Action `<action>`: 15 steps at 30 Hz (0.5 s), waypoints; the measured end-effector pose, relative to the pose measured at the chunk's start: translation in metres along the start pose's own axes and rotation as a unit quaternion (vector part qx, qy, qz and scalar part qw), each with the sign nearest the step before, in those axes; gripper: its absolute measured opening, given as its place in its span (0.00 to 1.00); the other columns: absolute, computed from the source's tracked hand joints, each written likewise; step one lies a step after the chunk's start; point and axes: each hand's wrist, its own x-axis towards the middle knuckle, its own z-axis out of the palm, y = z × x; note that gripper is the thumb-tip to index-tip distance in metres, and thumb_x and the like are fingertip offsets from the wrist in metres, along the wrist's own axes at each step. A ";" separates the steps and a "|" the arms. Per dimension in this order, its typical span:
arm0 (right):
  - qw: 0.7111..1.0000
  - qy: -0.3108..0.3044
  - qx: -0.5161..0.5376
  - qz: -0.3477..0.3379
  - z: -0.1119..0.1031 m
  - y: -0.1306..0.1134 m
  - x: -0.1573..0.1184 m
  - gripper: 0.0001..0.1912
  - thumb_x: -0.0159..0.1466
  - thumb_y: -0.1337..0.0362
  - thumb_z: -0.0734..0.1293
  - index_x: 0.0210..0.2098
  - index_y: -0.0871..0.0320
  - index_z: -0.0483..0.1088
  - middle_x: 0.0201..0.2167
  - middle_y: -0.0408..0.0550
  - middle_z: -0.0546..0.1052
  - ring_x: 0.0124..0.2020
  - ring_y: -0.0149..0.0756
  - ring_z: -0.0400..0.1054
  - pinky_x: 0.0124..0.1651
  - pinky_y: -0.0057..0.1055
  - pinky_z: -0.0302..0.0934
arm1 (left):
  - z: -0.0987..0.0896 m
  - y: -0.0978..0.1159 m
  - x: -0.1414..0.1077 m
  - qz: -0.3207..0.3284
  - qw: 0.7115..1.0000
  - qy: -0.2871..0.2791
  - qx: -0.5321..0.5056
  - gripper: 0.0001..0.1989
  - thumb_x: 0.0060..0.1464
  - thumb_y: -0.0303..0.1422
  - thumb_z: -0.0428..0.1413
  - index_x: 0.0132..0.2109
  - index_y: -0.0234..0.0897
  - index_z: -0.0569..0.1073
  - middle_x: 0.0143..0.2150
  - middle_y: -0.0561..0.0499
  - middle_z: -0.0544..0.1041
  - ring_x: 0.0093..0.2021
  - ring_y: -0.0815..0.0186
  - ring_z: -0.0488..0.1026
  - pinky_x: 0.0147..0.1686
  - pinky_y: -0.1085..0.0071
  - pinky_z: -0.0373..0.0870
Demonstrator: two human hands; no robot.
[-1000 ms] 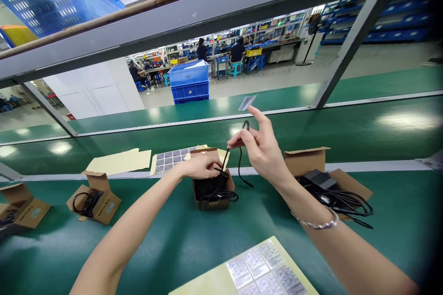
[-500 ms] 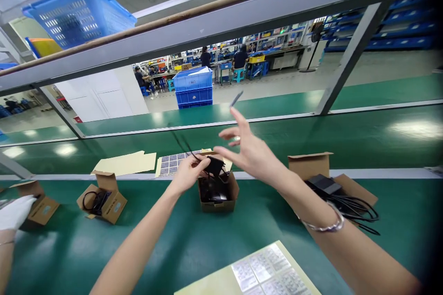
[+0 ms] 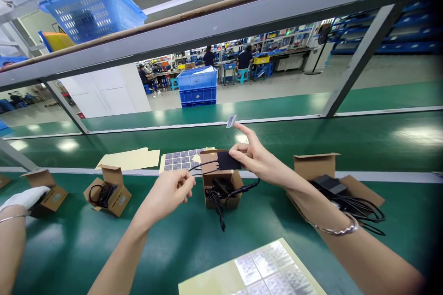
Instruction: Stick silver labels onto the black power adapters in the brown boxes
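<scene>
My right hand [image 3: 261, 156] grips a small flat black device [image 3: 227, 161] between thumb and curled fingers, just above an open cardboard box [image 3: 208, 201]. A small printed label [image 3: 231, 121] clings to the tip of its outstretched index finger. To the left, my left hand [image 3: 168, 196] is closed, with its fingertips at the thin black cable [image 3: 206, 164] running out of the device. Inside the box is a dark item, partly hidden, and a bundled black cord [image 3: 220, 214] hangs over the box's front.
A label sheet [image 3: 182, 160] lies behind the box, and another [image 3: 266, 272] lies in front. Open boxes stand left [image 3: 119, 196] and right [image 3: 314, 166], the right one with a black adapter [image 3: 328, 184] and cables. A co-worker's gloved hand [image 3: 26, 197] touches a box at far left.
My right hand came down and took hold of the device, keeping the label on its index finger. My left hand let go of the device's body and moved left and down to its cable.
</scene>
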 end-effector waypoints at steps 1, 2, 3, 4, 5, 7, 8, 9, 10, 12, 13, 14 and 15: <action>1.000 -0.010 0.004 -0.005 0.003 -0.004 0.001 0.39 0.70 0.53 0.62 0.71 0.52 0.36 0.30 0.38 0.68 0.26 0.29 0.61 0.29 0.27 0.59 | 0.001 0.007 0.001 0.047 0.996 0.067 0.031 0.12 0.62 0.40 0.55 0.45 0.37 0.74 0.38 0.49 0.79 0.35 0.62 0.77 0.38 0.65 0.75; 1.000 -0.021 0.015 -0.006 0.007 -0.008 0.002 0.39 0.70 0.53 0.62 0.71 0.52 0.36 0.30 0.38 0.68 0.27 0.30 0.61 0.30 0.27 0.59 | 0.005 0.014 0.003 0.101 0.987 0.116 0.047 0.15 0.58 0.39 0.60 0.49 0.38 0.73 0.44 0.47 0.79 0.42 0.60 0.77 0.43 0.63 0.75; 0.999 -0.035 0.030 -0.002 0.011 -0.011 0.002 0.39 0.70 0.53 0.62 0.71 0.52 0.35 0.30 0.38 0.69 0.26 0.29 0.62 0.30 0.27 0.60 | 0.009 0.019 0.007 0.153 0.977 0.139 0.051 0.22 0.55 0.37 0.64 0.54 0.40 0.70 0.51 0.47 0.77 0.48 0.59 0.76 0.49 0.62 0.74; 0.998 -0.049 0.043 0.006 0.014 -0.013 0.002 0.40 0.70 0.52 0.62 0.71 0.51 0.34 0.30 0.38 0.69 0.25 0.29 0.62 0.29 0.27 0.60 | 0.014 0.022 0.012 0.196 0.970 0.138 0.049 0.28 0.52 0.34 0.66 0.58 0.41 0.67 0.56 0.46 0.75 0.53 0.58 0.74 0.53 0.63 0.72; 0.997 -0.058 0.050 0.011 0.015 -0.014 0.002 0.40 0.70 0.51 0.61 0.71 0.51 0.34 0.30 0.38 0.69 0.24 0.29 0.62 0.28 0.27 0.60 | 0.019 0.023 0.017 0.226 0.965 0.122 0.043 0.30 0.53 0.31 0.66 0.60 0.42 0.66 0.58 0.47 0.73 0.55 0.59 0.73 0.55 0.64 0.72; 0.999 -0.031 0.028 0.000 0.013 -0.016 0.000 0.39 0.70 0.51 0.62 0.71 0.51 0.36 0.32 0.40 0.71 0.27 0.31 0.65 0.31 0.29 0.64 | 0.026 0.020 0.023 0.249 0.963 0.100 0.020 0.25 0.56 0.27 0.62 0.59 0.43 0.67 0.56 0.48 0.75 0.53 0.62 0.74 0.53 0.67 0.73; 1.000 0.015 -0.006 -0.016 0.009 -0.017 -0.003 0.38 0.69 0.50 0.63 0.70 0.52 0.40 0.35 0.43 0.72 0.31 0.32 0.68 0.35 0.31 0.66 | 0.028 0.017 0.024 0.247 0.964 0.102 0.008 0.23 0.57 0.26 0.61 0.59 0.43 0.68 0.55 0.48 0.75 0.52 0.63 0.75 0.52 0.67 0.74; 0.995 0.074 -0.049 -0.033 0.004 -0.019 -0.006 0.35 0.68 0.51 0.64 0.68 0.52 0.47 0.39 0.46 0.72 0.35 0.34 0.69 0.39 0.33 0.66 | 0.029 0.013 0.023 0.239 0.965 0.111 -0.004 0.23 0.57 0.26 0.61 0.58 0.42 0.69 0.54 0.48 0.76 0.52 0.63 0.75 0.51 0.67 0.74; 0.985 0.135 -0.091 -0.050 -0.002 -0.021 -0.010 0.31 0.67 0.51 0.66 0.64 0.52 0.56 0.42 0.48 0.71 0.40 0.36 0.69 0.43 0.34 0.66 | 0.030 0.009 0.022 0.230 0.966 0.120 -0.017 0.23 0.56 0.26 0.62 0.58 0.42 0.69 0.54 0.48 0.76 0.51 0.62 0.75 0.51 0.67 0.75; 0.967 0.209 -0.132 -0.065 -0.012 -0.027 -0.021 0.18 0.64 0.52 0.69 0.50 0.52 0.68 0.45 0.49 0.70 0.43 0.37 0.68 0.46 0.33 0.66 | 0.032 0.003 0.017 0.211 0.969 0.125 -0.039 0.23 0.54 0.26 0.63 0.57 0.42 0.70 0.52 0.48 0.77 0.50 0.62 0.76 0.52 0.66 0.75; 0.968 0.210 -0.122 -0.059 -0.014 -0.030 -0.027 0.13 0.64 0.52 0.69 0.44 0.52 0.70 0.43 0.48 0.70 0.42 0.37 0.68 0.44 0.32 0.66 | 0.033 0.001 0.014 0.203 0.970 0.123 -0.047 0.23 0.53 0.26 0.64 0.56 0.41 0.71 0.51 0.48 0.77 0.50 0.62 0.76 0.52 0.65 0.75; 0.976 0.190 -0.096 -0.045 -0.015 -0.034 -0.034 0.11 0.65 0.52 0.69 0.39 0.52 0.71 0.40 0.46 0.70 0.39 0.35 0.68 0.42 0.30 0.66 | 0.035 0.000 0.011 0.197 0.972 0.121 -0.053 0.23 0.53 0.26 0.64 0.56 0.41 0.71 0.51 0.48 0.77 0.49 0.62 0.76 0.51 0.66 0.75; 0.985 0.157 -0.062 -0.026 -0.013 -0.037 -0.040 0.10 0.65 0.52 0.68 0.36 0.52 0.70 0.36 0.44 0.71 0.36 0.34 0.68 0.39 0.28 0.66 | 0.038 -0.001 0.008 0.192 0.973 0.117 -0.058 0.23 0.53 0.26 0.64 0.55 0.41 0.71 0.50 0.49 0.78 0.48 0.62 0.76 0.51 0.66 0.75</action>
